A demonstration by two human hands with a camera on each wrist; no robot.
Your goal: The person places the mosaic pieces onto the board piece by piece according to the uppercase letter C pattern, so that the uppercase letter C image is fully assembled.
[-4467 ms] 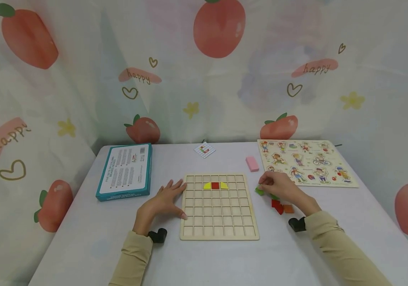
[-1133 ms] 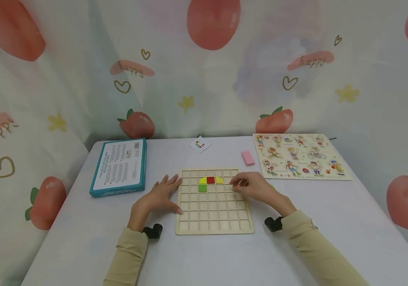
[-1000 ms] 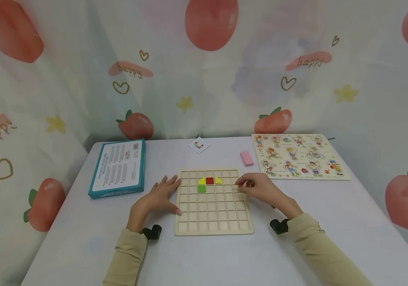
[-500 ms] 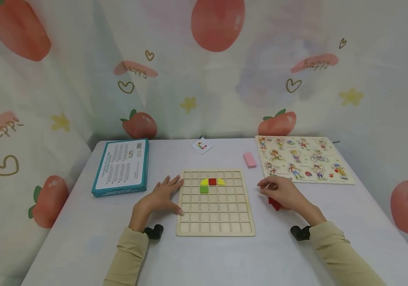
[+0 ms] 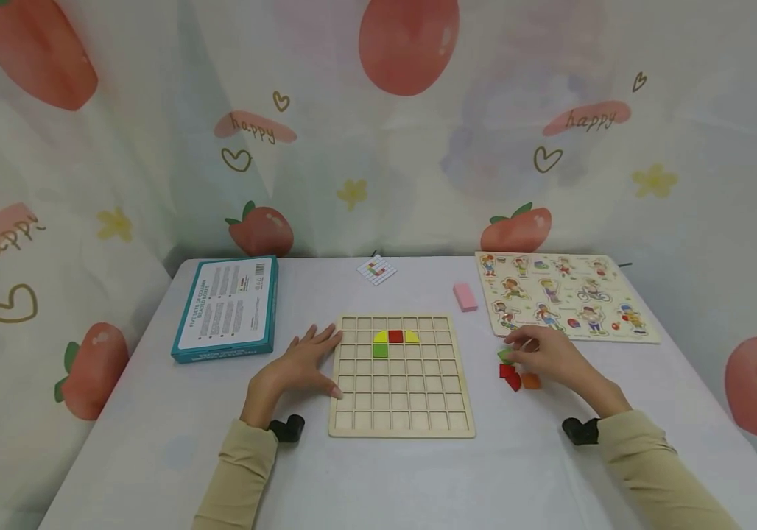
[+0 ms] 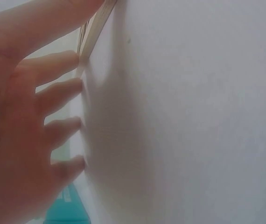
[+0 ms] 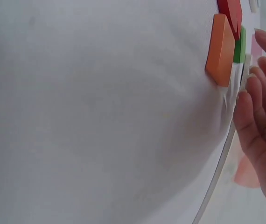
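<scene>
My left hand [image 5: 302, 366] rests with fingers spread at the left edge of a wooden grid board [image 5: 400, 429]; thumb and fingertips meet that edge. On the board, a red square tile [image 5: 395, 336] sits between two rounded yellow tiles [image 5: 381, 337]. A green square tile [image 5: 380, 351] lies below the left yellow one. Right of the board, my right hand [image 5: 544, 353] hovers with bent fingers over a loose green tile [image 5: 506, 356], thumb and fingertips apart in the right wrist view. Beside it lie red tiles [image 5: 507, 371] and an orange tile [image 7: 220, 51].
A teal box [image 5: 226, 309] stands at the left. At the back are a small grid-pattern card [image 5: 377, 269] and a pink block [image 5: 465, 297]. A picture puzzle board [image 5: 577, 294] lies at the right, just beyond my right hand.
The green square tile has come onto the board since the oldest frame. My right hand has moved from the board's right side out to the loose tiles. My left hand stays put.
</scene>
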